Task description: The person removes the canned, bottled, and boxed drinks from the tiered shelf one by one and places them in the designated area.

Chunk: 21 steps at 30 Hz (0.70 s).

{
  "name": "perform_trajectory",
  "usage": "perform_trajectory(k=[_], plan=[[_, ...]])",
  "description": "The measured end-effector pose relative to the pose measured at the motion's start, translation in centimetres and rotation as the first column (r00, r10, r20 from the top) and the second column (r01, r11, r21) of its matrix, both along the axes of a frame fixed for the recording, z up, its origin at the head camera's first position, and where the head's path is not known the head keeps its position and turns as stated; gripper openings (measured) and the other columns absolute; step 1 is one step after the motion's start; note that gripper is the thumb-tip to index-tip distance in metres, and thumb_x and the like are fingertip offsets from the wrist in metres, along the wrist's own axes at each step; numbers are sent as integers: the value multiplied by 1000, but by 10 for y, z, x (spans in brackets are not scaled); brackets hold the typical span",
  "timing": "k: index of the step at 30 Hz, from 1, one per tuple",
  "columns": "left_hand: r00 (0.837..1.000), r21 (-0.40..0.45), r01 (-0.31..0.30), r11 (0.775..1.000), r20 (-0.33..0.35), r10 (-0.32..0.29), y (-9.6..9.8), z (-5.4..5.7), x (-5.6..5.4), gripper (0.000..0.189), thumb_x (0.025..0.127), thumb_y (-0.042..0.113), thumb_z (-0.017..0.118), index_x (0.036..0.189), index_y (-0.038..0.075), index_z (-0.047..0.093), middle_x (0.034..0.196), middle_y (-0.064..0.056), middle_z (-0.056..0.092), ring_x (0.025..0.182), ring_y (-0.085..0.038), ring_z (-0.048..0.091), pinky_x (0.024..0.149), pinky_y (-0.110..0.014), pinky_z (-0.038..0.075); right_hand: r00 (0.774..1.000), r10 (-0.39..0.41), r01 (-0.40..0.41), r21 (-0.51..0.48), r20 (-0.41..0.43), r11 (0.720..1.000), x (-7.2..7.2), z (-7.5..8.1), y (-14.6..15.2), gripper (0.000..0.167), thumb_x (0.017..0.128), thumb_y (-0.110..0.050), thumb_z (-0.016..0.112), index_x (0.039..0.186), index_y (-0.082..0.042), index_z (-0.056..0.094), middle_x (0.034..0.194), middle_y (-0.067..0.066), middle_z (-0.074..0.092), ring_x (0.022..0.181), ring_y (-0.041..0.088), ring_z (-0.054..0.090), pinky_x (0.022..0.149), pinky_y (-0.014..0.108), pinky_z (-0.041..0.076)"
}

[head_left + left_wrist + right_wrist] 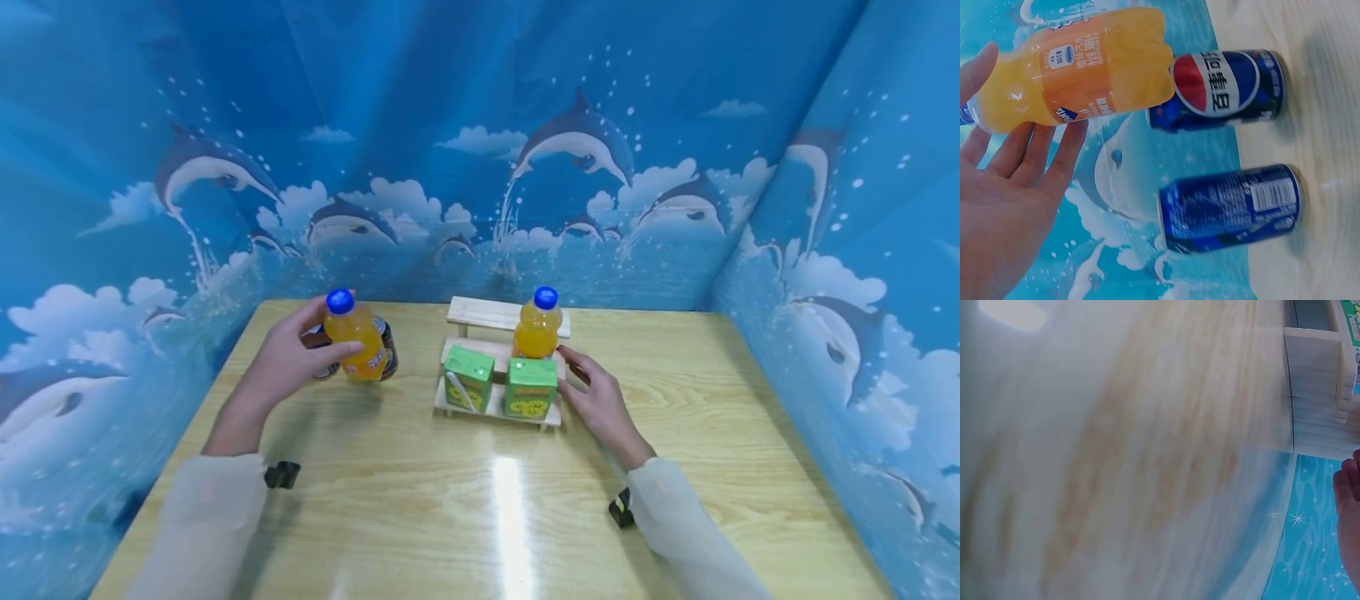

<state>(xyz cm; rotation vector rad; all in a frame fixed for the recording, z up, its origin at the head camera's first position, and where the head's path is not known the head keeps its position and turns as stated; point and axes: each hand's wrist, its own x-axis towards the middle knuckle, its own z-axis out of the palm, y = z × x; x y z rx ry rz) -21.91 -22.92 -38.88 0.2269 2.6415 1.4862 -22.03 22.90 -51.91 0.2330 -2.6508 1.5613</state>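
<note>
My left hand point(281, 360) holds an orange Fanta bottle point(358, 332) by its upper part, thumb on one side and fingers on the other. In the left wrist view, the bottle's base is raised off the table, beside two blue Pepsi cans point(1222, 87) standing there. A stepped wooden rack point(487, 313) stands in the middle; a second orange soda bottle point(537, 332) is on it, behind two green drink cartons point(530, 388) on the front step. My right hand point(602, 408) is at the rack's right side, fingers mostly extended; exact contact is unclear.
The wood-grain table point(420, 500) reaches back to a blue dolphin-print curtain point(420, 125), which also rises at both sides. A white straw point(459, 390) lies against the left carton. Light glares off the tabletop in front of the rack.
</note>
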Motion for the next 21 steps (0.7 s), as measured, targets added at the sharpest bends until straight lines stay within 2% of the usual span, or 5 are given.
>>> perform_trajectory(k=[5,9,14,17,21], plan=[[1000,25,8,1000,-26,-8,-13,-9,6,78,104,42,76,171,26,38,164,-21,52,140,-49,61,99,-41,66,1000,-10,10,-7,11,1000,0,2,-1,60,104,-4,71,160,-2,49,167,18,50,152,42,51,125,53,45],[999,21,-14,1000,-49,15,-20,-19,11,76,105,37,75,171,22,39,159,-23,57,132,-44,65,88,-14,59,1000,-8,8,-5,12,1000,0,3,-2,60,104,-3,71,160,-2,49,167,19,50,152,42,52,125,52,45],[998,2,-47,999,-52,47,-29,-30,16,76,105,37,75,170,22,40,160,-21,57,135,-40,61,89,-6,52,1000,-9,9,-4,20,1000,-1,3,-3,60,105,-4,71,160,-2,49,167,18,50,152,41,51,126,52,45],[998,-7,-63,998,-27,63,-34,-34,18,78,105,38,76,171,20,37,164,-22,53,142,-43,57,100,-20,59,999,-15,15,3,29,1000,0,3,-3,60,105,-4,71,161,-2,49,167,18,50,152,42,51,126,52,45],[994,-24,-104,994,17,104,-41,-39,22,86,104,42,76,173,18,31,170,-25,44,149,-51,49,117,-59,52,999,-24,24,9,42,1000,0,4,-2,61,105,-5,71,161,-4,49,168,17,49,153,41,51,126,52,44]])
